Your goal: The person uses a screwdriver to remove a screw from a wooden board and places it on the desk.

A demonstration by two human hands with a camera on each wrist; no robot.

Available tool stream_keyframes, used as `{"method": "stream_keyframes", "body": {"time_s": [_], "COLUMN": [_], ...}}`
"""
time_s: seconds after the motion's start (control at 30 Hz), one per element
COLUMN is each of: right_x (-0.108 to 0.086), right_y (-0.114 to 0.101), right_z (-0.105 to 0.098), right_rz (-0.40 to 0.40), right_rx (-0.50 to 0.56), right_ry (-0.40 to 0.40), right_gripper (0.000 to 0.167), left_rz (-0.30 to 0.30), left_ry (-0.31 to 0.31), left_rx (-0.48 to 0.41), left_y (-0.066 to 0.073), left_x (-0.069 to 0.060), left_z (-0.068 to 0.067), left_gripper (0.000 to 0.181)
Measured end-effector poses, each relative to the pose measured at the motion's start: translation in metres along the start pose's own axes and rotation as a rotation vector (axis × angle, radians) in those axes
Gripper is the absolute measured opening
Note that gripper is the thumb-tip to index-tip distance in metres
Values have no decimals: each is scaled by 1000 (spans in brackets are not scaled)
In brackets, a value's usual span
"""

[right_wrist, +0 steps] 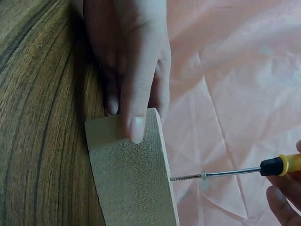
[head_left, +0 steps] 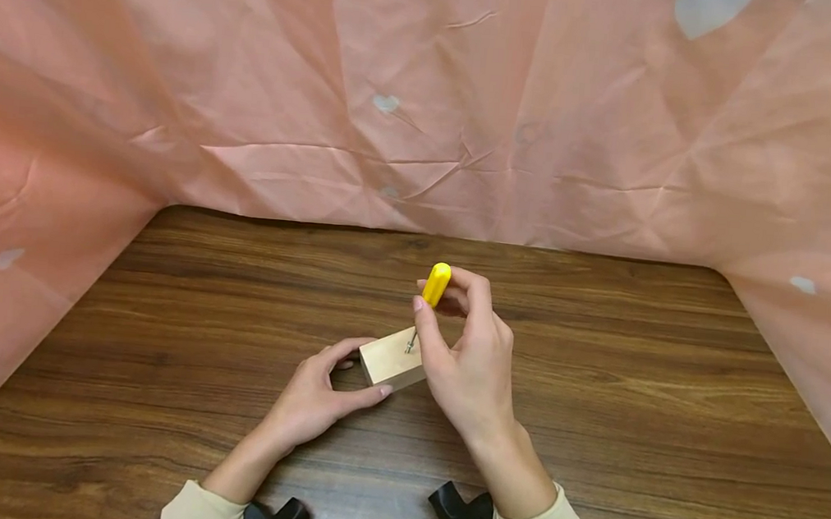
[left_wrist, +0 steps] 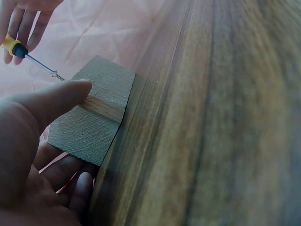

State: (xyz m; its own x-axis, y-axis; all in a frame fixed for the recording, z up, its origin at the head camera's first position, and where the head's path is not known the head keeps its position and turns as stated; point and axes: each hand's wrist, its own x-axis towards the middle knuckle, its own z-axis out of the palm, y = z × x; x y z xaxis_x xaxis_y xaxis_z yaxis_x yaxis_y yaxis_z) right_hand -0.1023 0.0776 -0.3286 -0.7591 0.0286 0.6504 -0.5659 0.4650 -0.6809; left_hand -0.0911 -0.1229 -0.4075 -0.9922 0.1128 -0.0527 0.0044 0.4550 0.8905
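A pale wooden block [head_left: 386,362] lies on the brown tabletop. My left hand [head_left: 314,399] grips its left end, thumb on the near side and fingers behind. From the block's top face a metal screw [right_wrist: 188,177] stands up, its threads largely exposed and its tip at the wood. My right hand [head_left: 472,355] pinches the yellow handle of a screwdriver [head_left: 437,284] between thumb and fingers above the block. In the right wrist view the screwdriver's shaft [right_wrist: 233,172] meets the screw head, roughly in line with it. The block's right end is hidden behind my right hand in the head view.
Pink cloth [head_left: 427,129] with pale heart shapes hangs behind the wood-grain table [head_left: 635,378] and along both sides. Black wrist devices [head_left: 463,513] sit at both wrists, beside the cream sleeves [head_left: 204,513].
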Motion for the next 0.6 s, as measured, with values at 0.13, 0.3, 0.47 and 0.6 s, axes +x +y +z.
{"method": "stream_keyframes", "body": {"time_s": [0.13, 0.3, 0.47, 0.6], "right_x": [0, 1, 1, 0], "right_y": [1, 2, 3, 2], "right_z": [2, 3, 2, 2], "right_rz": [-15, -55, -51, -28], "right_rx": [3, -13, -8, 8], "right_ry": [24, 51, 43, 41], "right_gripper": [33, 30, 34, 41], "left_rz": [-3, 0, 14, 18], "left_ry": [-1, 1, 5, 6], "left_rx": [1, 12, 21, 23], "left_y": [0, 1, 0, 0], "left_x": [0, 0, 0, 0], "left_z": [0, 0, -1, -1], "left_gripper": [57, 57, 56, 55]}}
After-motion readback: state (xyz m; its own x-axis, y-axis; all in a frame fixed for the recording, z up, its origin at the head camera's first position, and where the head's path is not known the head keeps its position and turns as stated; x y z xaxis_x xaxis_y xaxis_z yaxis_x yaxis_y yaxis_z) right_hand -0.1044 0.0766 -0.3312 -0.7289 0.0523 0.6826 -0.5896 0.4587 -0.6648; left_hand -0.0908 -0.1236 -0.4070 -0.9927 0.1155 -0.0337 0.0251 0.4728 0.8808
